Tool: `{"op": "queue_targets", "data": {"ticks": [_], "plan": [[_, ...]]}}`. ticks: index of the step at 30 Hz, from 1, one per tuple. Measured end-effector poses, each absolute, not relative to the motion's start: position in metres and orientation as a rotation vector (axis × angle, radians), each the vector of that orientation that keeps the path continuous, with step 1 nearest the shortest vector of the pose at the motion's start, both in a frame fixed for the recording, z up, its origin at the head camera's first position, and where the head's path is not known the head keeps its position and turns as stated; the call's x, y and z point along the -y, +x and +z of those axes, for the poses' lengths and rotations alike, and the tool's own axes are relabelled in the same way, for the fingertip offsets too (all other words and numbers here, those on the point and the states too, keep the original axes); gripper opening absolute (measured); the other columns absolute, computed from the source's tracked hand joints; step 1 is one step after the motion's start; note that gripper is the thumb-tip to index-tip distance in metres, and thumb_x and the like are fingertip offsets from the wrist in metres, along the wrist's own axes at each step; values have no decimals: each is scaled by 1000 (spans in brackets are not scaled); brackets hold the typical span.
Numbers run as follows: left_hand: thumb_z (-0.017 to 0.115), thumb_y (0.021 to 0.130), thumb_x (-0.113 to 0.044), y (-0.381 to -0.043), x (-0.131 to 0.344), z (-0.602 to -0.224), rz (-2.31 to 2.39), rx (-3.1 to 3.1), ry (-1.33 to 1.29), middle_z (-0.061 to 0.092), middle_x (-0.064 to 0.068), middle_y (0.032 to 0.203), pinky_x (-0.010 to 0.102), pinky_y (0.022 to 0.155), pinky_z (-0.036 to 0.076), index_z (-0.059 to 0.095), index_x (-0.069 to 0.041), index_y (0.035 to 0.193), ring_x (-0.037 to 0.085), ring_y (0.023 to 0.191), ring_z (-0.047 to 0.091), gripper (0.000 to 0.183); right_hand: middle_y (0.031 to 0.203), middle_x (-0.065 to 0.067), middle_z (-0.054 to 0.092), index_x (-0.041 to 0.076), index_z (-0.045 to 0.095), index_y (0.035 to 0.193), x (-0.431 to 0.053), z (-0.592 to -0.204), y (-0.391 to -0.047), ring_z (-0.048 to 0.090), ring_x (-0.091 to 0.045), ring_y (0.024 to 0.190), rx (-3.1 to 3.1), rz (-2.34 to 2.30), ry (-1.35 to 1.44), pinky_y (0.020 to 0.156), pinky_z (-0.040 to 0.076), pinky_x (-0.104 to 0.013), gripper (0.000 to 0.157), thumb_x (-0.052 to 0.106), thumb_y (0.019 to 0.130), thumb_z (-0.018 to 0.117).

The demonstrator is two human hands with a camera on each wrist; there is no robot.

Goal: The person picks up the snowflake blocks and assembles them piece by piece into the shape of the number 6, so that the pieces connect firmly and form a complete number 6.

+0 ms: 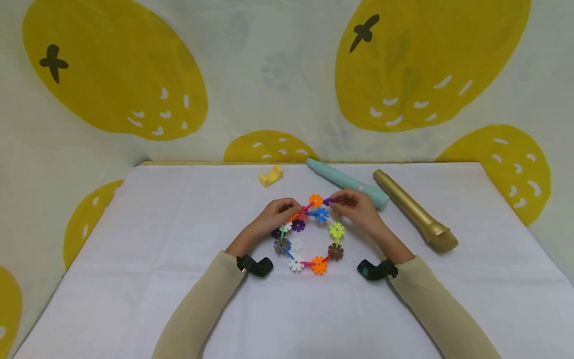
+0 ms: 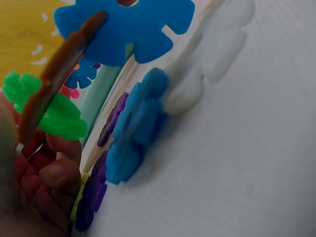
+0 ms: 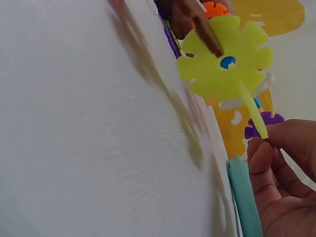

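Note:
A ring of colourful notched plastic discs (image 1: 319, 265), slotted edge to edge, is between both hands. My left hand (image 1: 275, 214) grips its far left part near a red disc (image 1: 303, 215). A purple disc (image 3: 264, 123) is pinched between the thumb and fingertips of my right hand (image 1: 358, 208), right at the edge of an orange disc (image 1: 316, 200). In the right wrist view a yellow disc (image 3: 227, 54) of the ring overlaps that hand's work. Loose purple (image 1: 298, 226) and white (image 1: 297, 245) discs lie inside the ring.
Behind my right hand lies a mint-green tube (image 1: 336, 175), and a gold microphone (image 1: 412, 209) is to its right. A small yellow block with a curved top (image 1: 271, 176) stands at the back. A white cloth (image 1: 112, 259) covers the table.

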State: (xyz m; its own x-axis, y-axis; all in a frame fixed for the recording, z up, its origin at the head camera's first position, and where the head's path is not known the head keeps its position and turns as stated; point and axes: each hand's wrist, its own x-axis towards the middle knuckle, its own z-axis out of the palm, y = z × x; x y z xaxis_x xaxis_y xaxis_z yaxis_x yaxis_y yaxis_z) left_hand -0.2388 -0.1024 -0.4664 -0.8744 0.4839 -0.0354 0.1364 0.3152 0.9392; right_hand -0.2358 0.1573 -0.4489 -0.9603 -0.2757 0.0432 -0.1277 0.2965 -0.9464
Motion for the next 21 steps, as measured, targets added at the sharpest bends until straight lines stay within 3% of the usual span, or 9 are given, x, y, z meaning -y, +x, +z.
{"op": "queue_targets", "data": {"ticks": [9,17,21], "plan": [[54,100,-18,-239,102,-466,1573,-2264,603,61,4,91,24,72,43,67,-2,105,16,81,50,21,105,-26,66,-8,65,109,-156,-448,-237,65,-12,82,-2383,-1767,-434,74,54,-20,22,4,90,68],[58,99,-24,-239,99,-466,1623,-2232,446,66,9,106,24,82,49,63,-4,119,15,89,59,29,106,-21,68,-4,68,109,-156,-449,-236,64,-20,88,-2424,-1704,-487,77,52,-19,22,5,89,69],[58,99,-27,-239,98,-464,1611,-2240,390,69,6,103,21,75,48,66,-5,121,12,84,57,33,103,-22,68,-6,67,106,-156,-449,-234,66,-14,86,-2403,-1726,-508,76,53,-20,21,3,88,71]]}}
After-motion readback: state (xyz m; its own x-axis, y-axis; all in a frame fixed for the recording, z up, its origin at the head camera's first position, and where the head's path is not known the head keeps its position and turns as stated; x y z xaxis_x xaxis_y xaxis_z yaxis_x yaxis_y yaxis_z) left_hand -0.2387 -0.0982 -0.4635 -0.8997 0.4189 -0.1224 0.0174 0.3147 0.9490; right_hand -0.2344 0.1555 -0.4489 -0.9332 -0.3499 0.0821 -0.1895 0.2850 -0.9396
